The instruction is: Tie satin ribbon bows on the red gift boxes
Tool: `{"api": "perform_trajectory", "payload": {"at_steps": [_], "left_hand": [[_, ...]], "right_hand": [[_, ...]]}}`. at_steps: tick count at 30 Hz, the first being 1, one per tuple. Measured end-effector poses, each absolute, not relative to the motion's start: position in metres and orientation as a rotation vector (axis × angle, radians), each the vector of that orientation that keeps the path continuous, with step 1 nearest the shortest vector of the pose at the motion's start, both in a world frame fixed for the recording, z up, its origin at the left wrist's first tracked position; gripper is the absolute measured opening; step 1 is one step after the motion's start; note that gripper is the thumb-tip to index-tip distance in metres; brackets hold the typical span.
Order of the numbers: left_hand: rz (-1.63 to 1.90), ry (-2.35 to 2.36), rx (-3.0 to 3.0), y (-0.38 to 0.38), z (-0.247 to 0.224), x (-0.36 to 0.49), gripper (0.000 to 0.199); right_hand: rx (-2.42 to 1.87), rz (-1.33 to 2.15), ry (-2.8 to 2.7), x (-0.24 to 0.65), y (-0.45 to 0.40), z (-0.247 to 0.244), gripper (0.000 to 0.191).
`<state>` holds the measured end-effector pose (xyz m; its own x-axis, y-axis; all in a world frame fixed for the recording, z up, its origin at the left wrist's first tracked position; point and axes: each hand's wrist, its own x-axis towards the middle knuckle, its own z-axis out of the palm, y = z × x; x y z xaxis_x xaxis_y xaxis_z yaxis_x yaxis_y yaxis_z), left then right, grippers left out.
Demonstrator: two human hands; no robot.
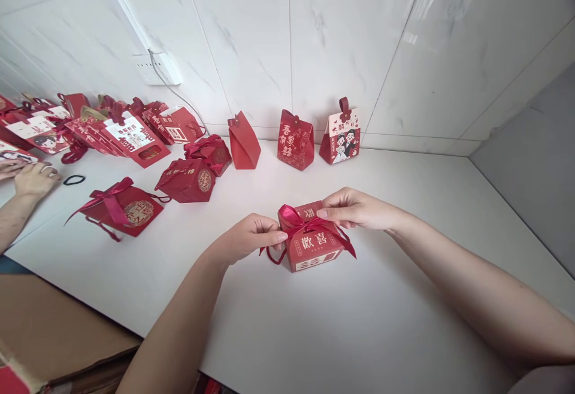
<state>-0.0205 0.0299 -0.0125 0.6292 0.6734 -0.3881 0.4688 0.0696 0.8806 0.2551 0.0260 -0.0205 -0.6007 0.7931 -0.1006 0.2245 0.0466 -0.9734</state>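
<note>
A red gift box (309, 244) with pale lettering stands on the white table in front of me. A shiny crimson ribbon (294, 217) is tied in a bow across its top, and a tail hangs down the right side. My left hand (251, 235) pinches the ribbon at the left of the bow, thumb and finger together. At the right of the box, my right hand (354, 208) is closed on the ribbon too, its fingertips against the box top. A dark red cord loop hangs by the box's left side.
Three small red boxes, including a red box with a couple printed on it (344, 139), stand along the tiled wall. Ribboned boxes (186, 179) sit to the left, before a pile of flat packages (130, 136). Another person's hand (36, 178) rests at far left, near a black band (74, 180). A cardboard box (67, 328) is below the table edge.
</note>
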Motion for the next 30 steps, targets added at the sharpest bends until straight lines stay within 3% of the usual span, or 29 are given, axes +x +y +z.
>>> {"api": "perform_trajectory", "payload": {"at_steps": [12, 23, 25, 30], "left_hand": [[0.084, 0.868, 1.568, 0.030, -0.006, -0.024, 0.038], [-0.250, 0.808, 1.674, 0.029, 0.002, -0.037, 0.038], [-0.100, 0.947, 1.710, 0.028, 0.000, -0.034, 0.037], [0.808, 1.383, 1.697, 0.015, -0.013, 0.000, 0.033]], "right_hand": [[-1.073, 1.572, -1.749, 0.256, 0.025, -0.019, 0.039], [-0.964, 1.478, -1.824, 0.250, 0.018, -0.014, 0.041], [-0.955, 1.471, -1.827, 0.249, 0.017, -0.014, 0.039], [-0.979, 1.459, -1.847, 0.249, 0.016, -0.015, 0.039]]}}
